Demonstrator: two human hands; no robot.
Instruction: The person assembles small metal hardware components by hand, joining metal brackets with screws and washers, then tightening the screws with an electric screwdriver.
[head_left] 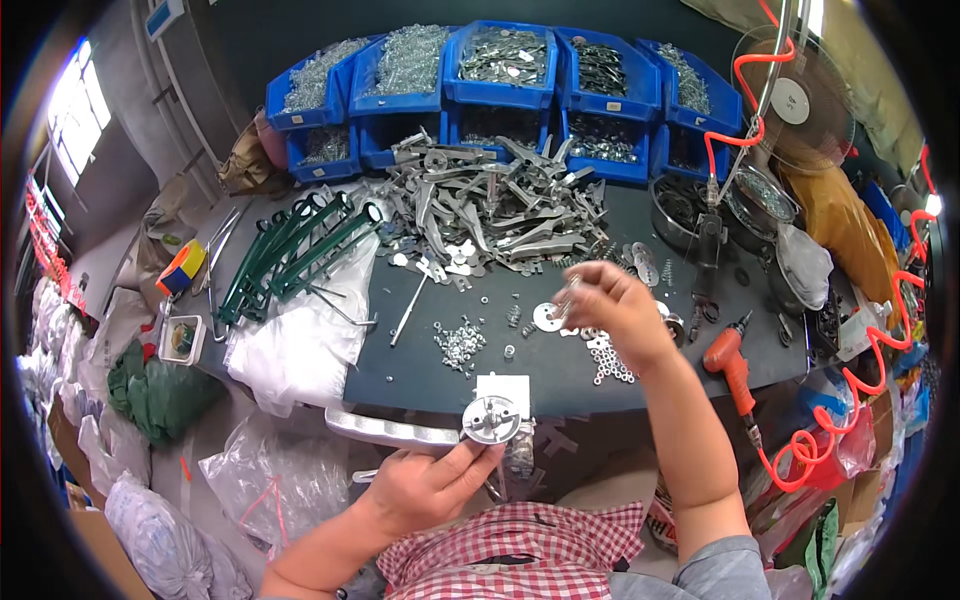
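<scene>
Near the front edge of the bench, my left hand (425, 488) is closed on a silver metal lever handle (385, 430). Its round end (491, 420) faces up, showing holes and a central slot, beside a small white block (503, 388) at the bench edge. My right hand (622, 312) is raised over the bench with thumb and fingers pinched together. Something small and silvery shows at its fingertips, too small to name. Below that hand lie flat round discs (547, 317) and a cluster of washers (608, 360). A pile of small nuts (460, 345) lies farther left.
Blue bins (400, 103) of small hardware line the back, behind a heap of metal handles (490, 205). Dark green tubular parts (300, 250) lie left on white plastic. An orange-red power driver (730, 362) rests right, by a coiled red air hose (800, 450) and metal bowls (760, 200).
</scene>
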